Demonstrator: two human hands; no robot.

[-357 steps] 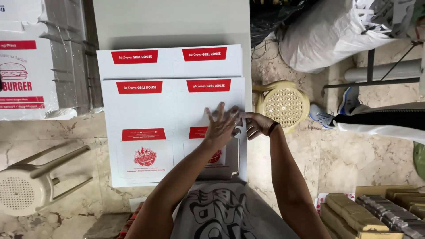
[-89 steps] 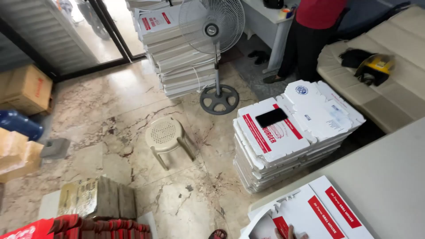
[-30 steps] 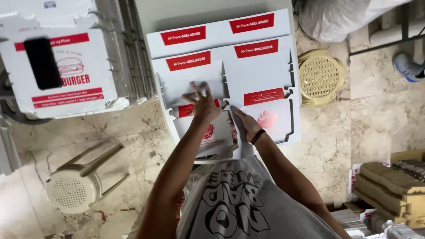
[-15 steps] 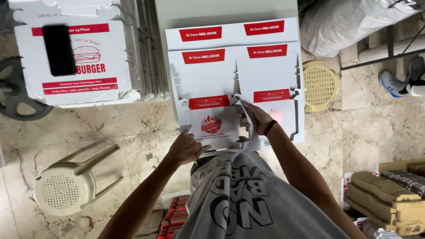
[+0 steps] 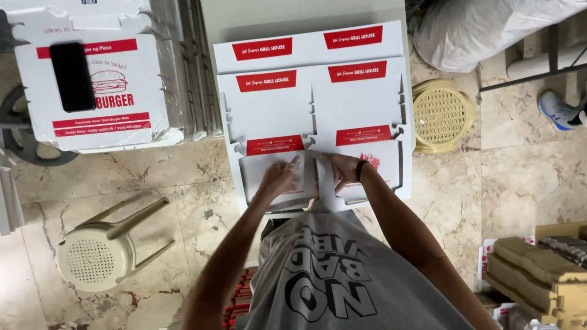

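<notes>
— What are the hands on?

— A flat white cardboard box blank (image 5: 318, 122) with red strips, lying on a pale surface (image 5: 293, 15) in front of the person. Its near flap (image 5: 275, 180) is folded up, and the left hand (image 5: 280, 177) lies flat on it, fingers spread and pressing, not closed around anything. The right hand (image 5: 342, 171) rests on the neighbouring flap, fingers bent over its edge; how firmly it grips I cannot tell. A dark band (image 5: 359, 171) sits on that wrist.

— How many red strips?

— Six that I can count: two along the far edge, two in the middle, two just above the hands.

— And around it?

— To the left, one stack of printed flat boxes (image 5: 104, 91) with one black phone (image 5: 72, 76) lying on top. Two beige plastic stools: one tipped on its side (image 5: 101, 256) on the marble floor at lower left, one seen from above (image 5: 440, 116) just right of the blank. One big white sack (image 5: 489, 30) at upper right, one shoe (image 5: 559, 110) at the right edge, and bundles of brown cardboard (image 5: 538, 263) at lower right.
</notes>
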